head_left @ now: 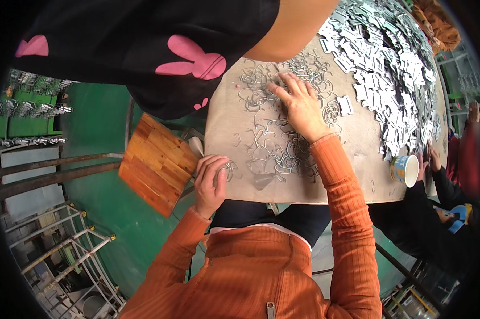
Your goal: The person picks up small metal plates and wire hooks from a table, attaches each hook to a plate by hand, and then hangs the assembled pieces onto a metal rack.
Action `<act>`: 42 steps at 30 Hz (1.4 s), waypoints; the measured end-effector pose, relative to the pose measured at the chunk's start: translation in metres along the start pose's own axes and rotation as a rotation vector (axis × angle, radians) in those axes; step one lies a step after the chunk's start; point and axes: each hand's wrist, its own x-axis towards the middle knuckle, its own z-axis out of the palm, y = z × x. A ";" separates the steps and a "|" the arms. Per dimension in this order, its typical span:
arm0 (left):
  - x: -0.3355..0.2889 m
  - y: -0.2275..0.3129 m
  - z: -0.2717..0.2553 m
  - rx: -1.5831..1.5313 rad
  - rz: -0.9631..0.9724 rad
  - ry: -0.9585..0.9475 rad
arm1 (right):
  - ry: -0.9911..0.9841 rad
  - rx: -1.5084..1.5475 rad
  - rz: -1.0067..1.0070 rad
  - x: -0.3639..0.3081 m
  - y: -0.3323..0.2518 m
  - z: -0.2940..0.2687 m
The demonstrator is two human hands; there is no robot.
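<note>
At eight o'clock, my left hand (210,179) curled at the table's (352,181) edge, its grip unclear. Toward one, my right hand (302,109) lay splayed over bent wires (261,85), seemingly light, stiff, slippery, best pinched mid-bend.

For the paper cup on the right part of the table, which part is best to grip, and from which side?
Probably the outer wall of the paper cup, with the right hand coming from the left. The curved wall shows on that side beside mostly bare tabletop, while a co-worker's hand is close on the right.
</note>
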 end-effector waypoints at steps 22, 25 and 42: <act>0.002 0.002 0.002 0.015 0.065 0.016 | -0.002 0.270 -0.109 -0.020 -0.032 -0.018; 0.003 0.003 0.001 0.013 0.080 0.013 | 0.042 0.316 -0.019 0.009 -0.027 -0.010; 0.000 0.000 0.000 -0.029 0.029 0.097 | 0.116 0.064 -0.228 0.036 -0.039 0.000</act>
